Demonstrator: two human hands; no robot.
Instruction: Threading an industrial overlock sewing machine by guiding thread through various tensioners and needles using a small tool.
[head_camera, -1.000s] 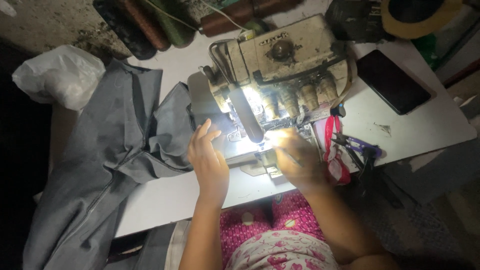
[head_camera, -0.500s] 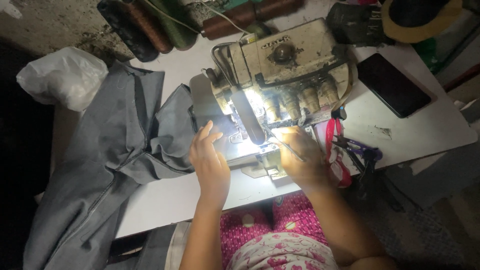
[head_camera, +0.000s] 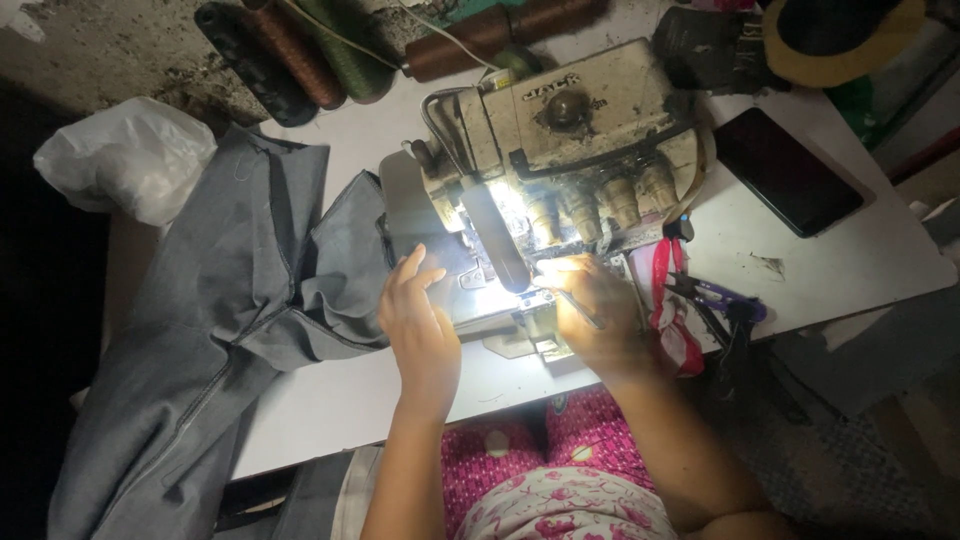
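A worn cream sewing machine (head_camera: 570, 130) stands on a white table (head_camera: 330, 400), its lamp lighting the needle area. My left hand (head_camera: 420, 325) rests flat on the lit plate to the left of the needle, fingers apart. At the front right of the needle sits my right hand (head_camera: 590, 310), pinching a thin metal tool (head_camera: 578, 305), probably tweezers. Grey fabric (head_camera: 230, 320) lies bunched to the left of the machine and hangs off the table's edge.
A dark phone (head_camera: 787, 170) lies on the table at the right. Scissors with purple handles (head_camera: 720, 300) and a red item (head_camera: 668, 300) lie right of my right hand. Thread cones (head_camera: 320, 50) stand behind the machine. A white plastic bag (head_camera: 125, 160) sits far left.
My right hand has shifted slightly nearer the needle with the thin tool. My left hand stays on the plate, fingers a little more spread.
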